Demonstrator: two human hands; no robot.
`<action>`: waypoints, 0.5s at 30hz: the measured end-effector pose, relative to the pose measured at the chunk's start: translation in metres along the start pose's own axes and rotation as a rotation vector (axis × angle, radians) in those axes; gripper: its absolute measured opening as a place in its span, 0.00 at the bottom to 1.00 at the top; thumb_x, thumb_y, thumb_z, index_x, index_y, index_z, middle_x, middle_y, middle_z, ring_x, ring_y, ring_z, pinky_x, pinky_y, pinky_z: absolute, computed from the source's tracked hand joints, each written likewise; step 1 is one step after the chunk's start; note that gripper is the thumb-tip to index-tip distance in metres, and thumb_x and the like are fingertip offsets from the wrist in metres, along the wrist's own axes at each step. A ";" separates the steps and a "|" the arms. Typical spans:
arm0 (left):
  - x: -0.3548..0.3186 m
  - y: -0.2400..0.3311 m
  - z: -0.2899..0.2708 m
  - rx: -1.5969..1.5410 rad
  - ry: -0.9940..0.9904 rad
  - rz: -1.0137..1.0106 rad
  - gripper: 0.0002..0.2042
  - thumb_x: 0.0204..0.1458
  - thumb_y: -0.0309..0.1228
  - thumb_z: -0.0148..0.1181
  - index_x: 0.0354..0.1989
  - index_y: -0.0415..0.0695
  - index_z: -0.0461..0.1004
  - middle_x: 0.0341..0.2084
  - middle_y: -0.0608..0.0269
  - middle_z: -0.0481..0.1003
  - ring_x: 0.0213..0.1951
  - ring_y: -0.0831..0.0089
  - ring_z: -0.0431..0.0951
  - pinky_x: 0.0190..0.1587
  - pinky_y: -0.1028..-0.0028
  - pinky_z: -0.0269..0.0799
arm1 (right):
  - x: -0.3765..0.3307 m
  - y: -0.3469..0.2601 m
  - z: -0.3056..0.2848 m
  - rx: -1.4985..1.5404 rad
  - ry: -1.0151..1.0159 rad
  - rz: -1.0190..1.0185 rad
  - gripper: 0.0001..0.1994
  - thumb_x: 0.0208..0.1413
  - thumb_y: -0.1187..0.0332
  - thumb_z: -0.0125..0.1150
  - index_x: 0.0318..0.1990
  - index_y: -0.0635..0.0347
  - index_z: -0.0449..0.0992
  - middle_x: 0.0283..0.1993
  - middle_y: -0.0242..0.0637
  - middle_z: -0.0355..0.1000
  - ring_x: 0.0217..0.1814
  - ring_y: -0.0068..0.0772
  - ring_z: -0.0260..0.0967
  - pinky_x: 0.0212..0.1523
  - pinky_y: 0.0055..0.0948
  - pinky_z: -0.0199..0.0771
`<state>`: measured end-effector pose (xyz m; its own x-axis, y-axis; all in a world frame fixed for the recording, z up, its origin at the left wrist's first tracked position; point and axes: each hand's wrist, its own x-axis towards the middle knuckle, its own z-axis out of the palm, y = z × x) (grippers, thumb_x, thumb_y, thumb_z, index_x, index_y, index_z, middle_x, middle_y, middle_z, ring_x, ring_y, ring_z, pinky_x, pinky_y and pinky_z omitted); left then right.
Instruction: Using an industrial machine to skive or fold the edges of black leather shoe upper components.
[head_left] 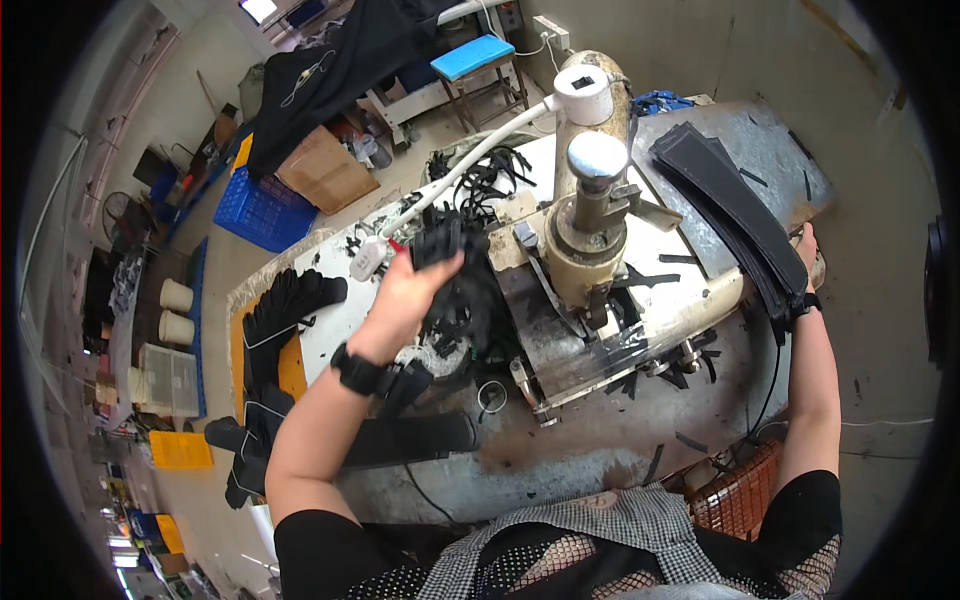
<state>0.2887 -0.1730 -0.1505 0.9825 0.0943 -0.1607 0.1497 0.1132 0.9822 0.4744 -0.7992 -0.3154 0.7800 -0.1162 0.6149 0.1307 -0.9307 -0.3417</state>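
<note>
Black cut pieces (pixel 437 243) sit bunched in her left hand (pixel 410 290), fingers closed around them above the scrap-strewn press table (pixel 600 450). Her right hand (pixel 803 262) rests on a curved stack of black strips (pixel 735 210); its fingers are hidden. Beyond stand a brown carton (pixel 325 170) and a blue crate (pixel 262 210).

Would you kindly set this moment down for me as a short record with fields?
Setting: workshop bench with a cream-coloured press machine
Left hand: left hand raised, gripping a bunch of black cut pieces
Right hand: right hand at the bench's far right edge, on a fanned stack of long black strips
Bench litter: black scraps beside the machine
Left of bench: piled black glove-shaped pieces
Floor: blue crate, cardboard box, blue-topped stool
</note>
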 end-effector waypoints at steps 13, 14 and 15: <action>-0.017 -0.023 0.021 0.556 -0.109 0.048 0.13 0.56 0.23 0.57 0.49 0.34 0.73 0.41 0.59 0.78 0.45 0.76 0.76 0.46 0.74 0.73 | 0.001 0.009 0.007 -0.012 -0.042 0.071 0.18 0.52 0.64 0.61 0.46 0.67 0.68 0.39 0.54 0.71 0.46 0.56 0.69 0.47 0.41 0.68; -0.026 -0.033 0.019 0.658 -0.173 -0.025 0.10 0.54 0.24 0.57 0.43 0.34 0.75 0.36 0.59 0.79 0.41 0.77 0.77 0.44 0.74 0.74 | 0.000 0.007 0.005 0.001 -0.023 0.066 0.19 0.51 0.63 0.62 0.45 0.67 0.68 0.39 0.53 0.72 0.45 0.56 0.70 0.46 0.41 0.68; -0.032 -0.042 0.017 0.719 -0.250 -0.042 0.07 0.53 0.24 0.58 0.38 0.34 0.77 0.31 0.59 0.80 0.37 0.78 0.78 0.41 0.74 0.75 | -0.001 0.005 0.004 0.034 -0.010 0.057 0.19 0.51 0.63 0.63 0.45 0.66 0.68 0.39 0.53 0.72 0.45 0.56 0.70 0.45 0.41 0.68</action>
<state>0.2528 -0.1977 -0.1854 0.9574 -0.1328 -0.2565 0.1385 -0.5680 0.8113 0.4766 -0.8020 -0.3206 0.7926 -0.1648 0.5871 0.1069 -0.9103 -0.3999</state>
